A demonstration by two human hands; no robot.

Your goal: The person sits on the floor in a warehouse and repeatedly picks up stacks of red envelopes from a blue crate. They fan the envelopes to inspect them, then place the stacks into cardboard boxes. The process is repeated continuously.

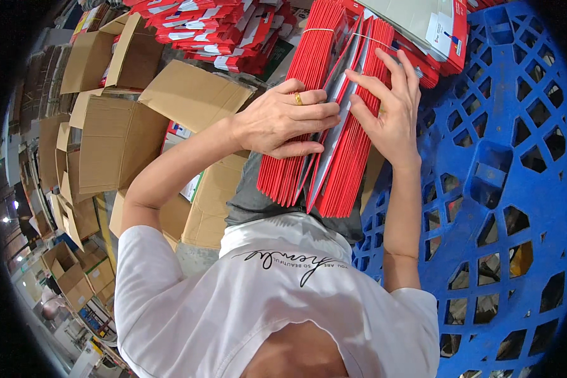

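Two thick bundles of red folded card sleeves lie side by side on my lap, their edges facing up. A pale band crosses the top of the left bundle (324, 28), and another crosses the right bundle (353, 154). A gap with white-and-grey inner faces runs between them. My left hand (294, 120), with a gold ring, is closed over the left bundle, its fingers together and reaching to the gap. Resting on the right bundle is my right hand (390, 104), open, its fingers spread and the thumb near the gap.
Piled red-and-white sleeves (227, 31) lie beyond, left of the bundles. More flat red-and-grey packs (431, 31) sit at the upper right. Open cardboard boxes (116, 142) crowd my left side. A blue plastic pallet (504, 252) stands along my right.
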